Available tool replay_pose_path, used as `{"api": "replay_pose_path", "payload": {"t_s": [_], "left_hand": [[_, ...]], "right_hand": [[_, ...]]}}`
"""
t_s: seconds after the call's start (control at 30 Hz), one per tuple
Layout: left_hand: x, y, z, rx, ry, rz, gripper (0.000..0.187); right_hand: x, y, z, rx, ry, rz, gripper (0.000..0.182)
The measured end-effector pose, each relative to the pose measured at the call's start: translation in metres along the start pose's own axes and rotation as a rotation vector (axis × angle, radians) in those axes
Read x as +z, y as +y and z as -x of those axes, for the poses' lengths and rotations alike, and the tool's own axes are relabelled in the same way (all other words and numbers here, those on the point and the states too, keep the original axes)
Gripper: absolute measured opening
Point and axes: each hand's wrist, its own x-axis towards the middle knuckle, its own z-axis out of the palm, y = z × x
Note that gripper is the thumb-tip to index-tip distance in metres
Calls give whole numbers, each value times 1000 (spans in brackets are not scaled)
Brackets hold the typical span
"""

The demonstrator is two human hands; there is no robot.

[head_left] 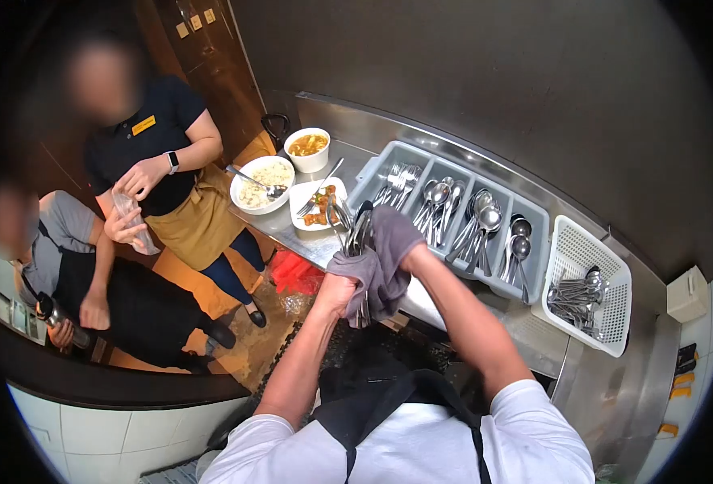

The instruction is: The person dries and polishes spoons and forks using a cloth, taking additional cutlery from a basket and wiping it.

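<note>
A bundle of metal cutlery stands upright in front of me, its heads poking out of a grey-purple cloth. My left hand is closed around the lower part of the bundle through the cloth. The cloth covers most of my right hand, which grips it against the bundle's right side; those fingers are hidden. Just beyond is a grey cutlery tray with forks in the left compartment and spoons in others. Right of it, a white perforated basket holds loose cutlery.
On the steel counter at left stand a bowl of rice, a bowl of soup and a plate of food with a fork. Two people stand left; one holds a clear plastic bag, the other a dark bottle.
</note>
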Motion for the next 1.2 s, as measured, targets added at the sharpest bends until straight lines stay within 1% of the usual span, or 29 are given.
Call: {"api": "replay_pose_path", "payload": {"t_s": [0.03,0.1,0.2,0.23,0.33,0.37,0.47,0.5,0.6,0.63,0.67,0.7,0.73,0.77,0.87,0.9,0.93,1.0,1.03,1.13,1.17,1.2], "left_hand": [[0,4,4,-33,-32,54,12],[-1,15,10,-90,-96,170,16],[-13,15,12,-214,-128,168,18],[-13,13,12,-208,-155,217,19],[-10,11,9,-191,-245,343,23],[-10,8,8,-257,-156,380,28],[-5,0,4,-246,-81,333,24],[-2,2,9,-170,-97,200,18],[7,10,11,-170,-154,123,13],[3,3,6,-185,-159,129,12],[1,0,3,-192,-145,134,12],[1,-2,1,-199,-132,138,12],[0,-5,-1,-208,-119,142,13],[-1,-8,-4,-175,-84,-5,13],[4,-8,0,-210,-92,26,13],[10,1,5,-213,-97,24,15],[12,3,8,-183,-107,-29,16],[19,7,16,-125,-129,-131,18],[30,16,21,-156,-122,-144,17],[39,9,22,21,-146,-338,15],[30,-2,15,49,-184,-414,16],[34,-3,13,51,-180,-400,17]], "right_hand": [[25,29,-11,-46,37,-99,16],[-4,15,-8,-234,180,274,24],[-19,-8,8,-261,-49,293,25],[-11,-13,11,-345,-108,430,21],[-23,-16,13,-554,113,4,20],[-14,-17,10,-439,242,136,22],[11,5,9,-198,366,8,19],[10,12,10,-268,370,11,14],[-7,12,24,-233,343,-35,11],[3,16,23,-132,281,-219,10],[13,19,22,-23,238,-400,12],[-18,2,26,-143,176,-35,13],[-35,-7,28,-259,110,330,13],[-25,-5,26,-321,257,344,19],[-19,5,27,-128,165,298,18],[-10,17,23,-52,258,271,15],[-4,29,25,39,384,25,14],[-24,27,24,222,624,-468,14],[-12,49,22,236,622,-272,16],[31,69,27,193,767,121,14],[-21,21,31,373,293,274,13],[-16,12,33,357,184,388,13]]}}
